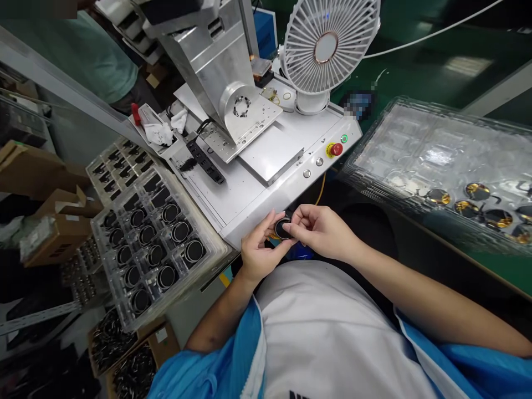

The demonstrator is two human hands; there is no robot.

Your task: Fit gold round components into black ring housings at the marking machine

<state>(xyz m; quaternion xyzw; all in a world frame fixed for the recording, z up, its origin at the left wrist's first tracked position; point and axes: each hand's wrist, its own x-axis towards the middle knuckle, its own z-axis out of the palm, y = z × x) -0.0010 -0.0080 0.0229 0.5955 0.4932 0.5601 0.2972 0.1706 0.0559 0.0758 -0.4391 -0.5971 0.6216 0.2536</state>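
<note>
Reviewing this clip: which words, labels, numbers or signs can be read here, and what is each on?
White shirt: dark letters cut off by the frame, first looks like "N", rest unreadable.
Machine's white panel: marks beside the buttons, too small to read.
Emergency stop's yellow ring: too small to read.
Cardboard box's white label: too blurred to read.

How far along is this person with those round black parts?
Done is hard to judge: the clear tray at left holds rows of round black parts, finished or not. In hand: one such part, pinched between left hand and right hand. Apparently left: gold-coloured discs in the clear tray at right.
</note>
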